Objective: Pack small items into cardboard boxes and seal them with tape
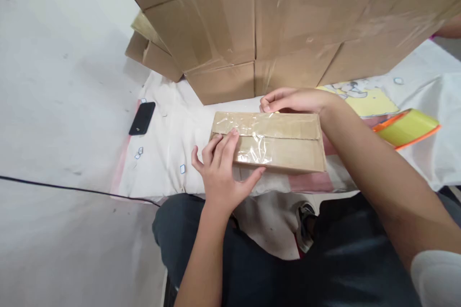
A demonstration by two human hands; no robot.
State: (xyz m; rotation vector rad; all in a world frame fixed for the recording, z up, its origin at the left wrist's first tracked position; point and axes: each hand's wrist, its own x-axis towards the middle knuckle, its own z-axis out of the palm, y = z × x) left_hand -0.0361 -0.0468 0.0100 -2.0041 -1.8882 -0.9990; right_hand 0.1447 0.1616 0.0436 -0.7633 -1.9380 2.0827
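A small cardboard box lies across the cloth in front of me. Clear, shiny tape runs over the seam on its top. My left hand rests on the left end of the box, fingers spread on the top and thumb at the front edge. Behind the box's far edge, my right hand is closed with its fingers curled together. Whatever those fingertips may pinch is too small or hidden to make out.
A wrapped stack of cardboard boxes stands at the back. An open carton is at its left. A black phone lies on the left of the white cloth. A yellow-green tape dispenser with orange edges sits at right.
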